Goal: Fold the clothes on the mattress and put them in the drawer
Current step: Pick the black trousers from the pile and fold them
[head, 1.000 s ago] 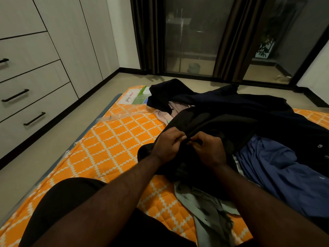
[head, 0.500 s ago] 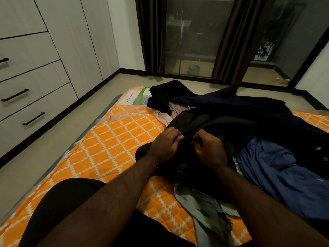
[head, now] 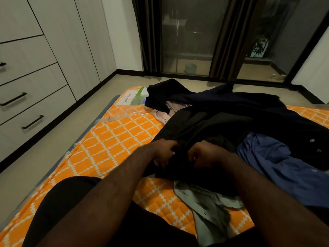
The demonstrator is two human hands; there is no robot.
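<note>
Shows a bare left forearm (head: 110,189) rising from the lower centre of the frame and a bare right forearm (head: 263,198) from the lower right, both uncovered down to the bottom edge. Ends each in a bare hand near mid-frame: left hand (head: 164,154), right hand (head: 204,155). Wears plain black cloth (head: 71,191) over the leg (head: 53,214) at lower left, smooth and dull, rounded at its top.
</note>
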